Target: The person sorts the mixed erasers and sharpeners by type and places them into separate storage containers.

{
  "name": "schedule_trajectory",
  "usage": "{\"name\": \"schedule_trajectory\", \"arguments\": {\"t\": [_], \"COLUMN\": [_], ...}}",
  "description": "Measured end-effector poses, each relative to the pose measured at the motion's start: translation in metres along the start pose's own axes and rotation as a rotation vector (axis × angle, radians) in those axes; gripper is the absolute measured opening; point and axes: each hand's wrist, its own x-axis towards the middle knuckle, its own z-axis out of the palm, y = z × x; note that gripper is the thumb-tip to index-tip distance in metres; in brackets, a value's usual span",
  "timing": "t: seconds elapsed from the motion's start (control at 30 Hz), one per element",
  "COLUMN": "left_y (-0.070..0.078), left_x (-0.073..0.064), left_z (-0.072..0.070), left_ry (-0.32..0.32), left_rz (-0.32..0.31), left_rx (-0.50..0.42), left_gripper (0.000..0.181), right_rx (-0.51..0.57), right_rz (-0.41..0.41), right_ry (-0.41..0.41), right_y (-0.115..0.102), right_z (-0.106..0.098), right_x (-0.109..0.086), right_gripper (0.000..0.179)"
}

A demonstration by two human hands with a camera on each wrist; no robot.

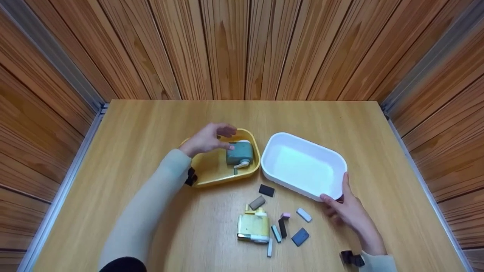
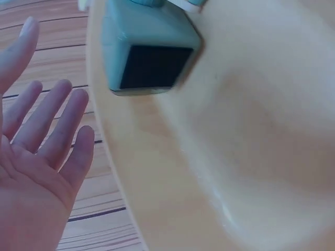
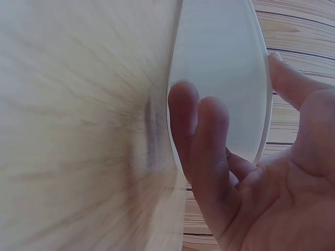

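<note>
My left hand (image 1: 208,140), fingers spread, held nothing near the teal box (image 1: 240,153) inside the yellow tray (image 1: 210,166); I judged a careless grab could have tipped it. My right hand (image 1: 351,212) gripped the white tray (image 1: 302,164) by its corner; dragging that nearer might have scattered the blocks (image 1: 300,237).

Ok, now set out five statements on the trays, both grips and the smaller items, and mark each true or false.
1. The teal device lies in the yellow tray. True.
2. The right grip holds the white tray. True.
3. The left grip is clenched round the teal device. False: the left grip is near it, holding nothing.
4. The small blocks lie inside the white tray. False: the small blocks lie on the table.
5. The yellow device is outside both trays. True.
</note>
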Motion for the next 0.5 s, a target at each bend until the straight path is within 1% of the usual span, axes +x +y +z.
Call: {"name": "schedule_trajectory", "arguments": {"t": [0.13, 0.27, 0.5], "left_y": [0.009, 0.015, 0.021], "left_x": [-0.009, -0.020, -0.044], "left_z": [0.000, 0.003, 0.014], "left_ry": [0.013, 0.024, 0.038], "left_rz": [0.040, 0.090, 0.175], "left_rx": [-0.023, -0.024, 0.001], "left_gripper": [0.055, 0.050, 0.043], "right_rx": [-0.006, -0.007, -0.019], "right_rz": [0.000, 0.002, 0.006], "right_ry": [0.004, 0.012, 0.015], "right_y": [-0.002, -0.003, -0.001], "right_z": [-0.001, 0.000, 0.000], "right_x": [-0.001, 0.000, 0.002], "right_gripper": [0.112, 0.114, 0.114]}}
